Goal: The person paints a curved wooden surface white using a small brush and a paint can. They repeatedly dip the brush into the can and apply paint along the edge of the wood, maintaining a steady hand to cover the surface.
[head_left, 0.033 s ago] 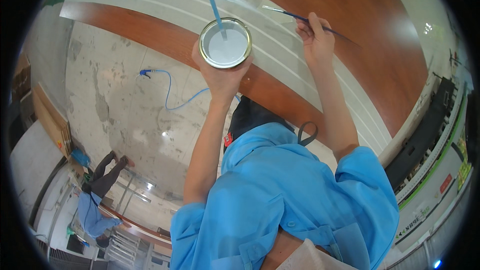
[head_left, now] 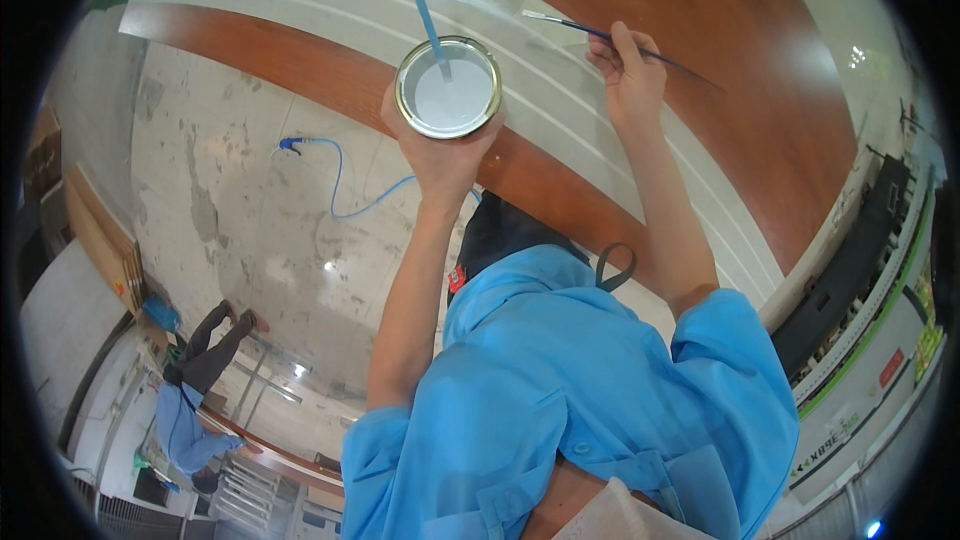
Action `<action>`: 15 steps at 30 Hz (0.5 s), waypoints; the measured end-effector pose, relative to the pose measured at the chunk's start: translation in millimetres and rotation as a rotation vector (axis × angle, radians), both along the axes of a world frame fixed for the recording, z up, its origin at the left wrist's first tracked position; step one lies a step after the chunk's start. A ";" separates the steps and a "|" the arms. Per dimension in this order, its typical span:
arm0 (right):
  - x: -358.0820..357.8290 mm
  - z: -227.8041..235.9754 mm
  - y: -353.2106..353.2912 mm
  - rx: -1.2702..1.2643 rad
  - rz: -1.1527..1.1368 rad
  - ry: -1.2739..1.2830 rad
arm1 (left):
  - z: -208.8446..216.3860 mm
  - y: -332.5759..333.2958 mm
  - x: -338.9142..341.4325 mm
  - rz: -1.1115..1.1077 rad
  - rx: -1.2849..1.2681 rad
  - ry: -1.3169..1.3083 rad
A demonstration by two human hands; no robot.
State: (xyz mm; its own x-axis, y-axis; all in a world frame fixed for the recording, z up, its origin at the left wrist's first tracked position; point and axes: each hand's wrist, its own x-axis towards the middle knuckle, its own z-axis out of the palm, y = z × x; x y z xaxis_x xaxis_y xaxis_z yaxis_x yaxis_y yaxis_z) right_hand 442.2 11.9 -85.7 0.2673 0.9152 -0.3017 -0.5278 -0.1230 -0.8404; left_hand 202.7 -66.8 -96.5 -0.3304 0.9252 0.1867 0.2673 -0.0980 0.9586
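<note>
My left hand is shut around a round open tin filled with white paint. A thin blue stick stands in the paint. My right hand pinches a fine brush with a blue handle, its bristle tip resting on a white-painted band. The band runs along a long brown wooden panel. Both arms reach forward from blue sleeves, with the tin to the left of the brush hand.
A blue hose curls over the stained concrete floor. Another person in a blue top bends at the lower left. A black bag sits under my arms. A long green-and-white machine lines the right side.
</note>
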 end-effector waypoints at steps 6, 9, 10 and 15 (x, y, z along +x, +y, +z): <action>-8.7 -21.8 16.3 0.058 0.075 -0.303 | 19.9 -17.7 -7.7 0.002 -0.061 0.103; -7.7 -18.7 14.3 0.054 0.139 -0.432 | 22.6 -21.6 -7.2 0.011 -0.042 0.013; -4.7 -15.4 12.5 0.053 0.152 -0.474 | 24.8 -23.7 -4.1 0.010 -0.036 -0.003; 2.5 -6.6 4.6 0.087 0.225 -0.560 | 29.2 -27.3 -0.8 0.007 -0.018 -0.005</action>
State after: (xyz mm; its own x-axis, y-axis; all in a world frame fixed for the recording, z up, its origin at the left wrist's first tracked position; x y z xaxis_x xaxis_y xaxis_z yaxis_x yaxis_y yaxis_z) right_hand 444.6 16.5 -92.3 0.1605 0.9827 -0.0926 0.0284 -0.0984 -0.9947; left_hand 201.8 -94.1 -67.3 -0.3374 0.9262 0.1682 0.2631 -0.0788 0.9615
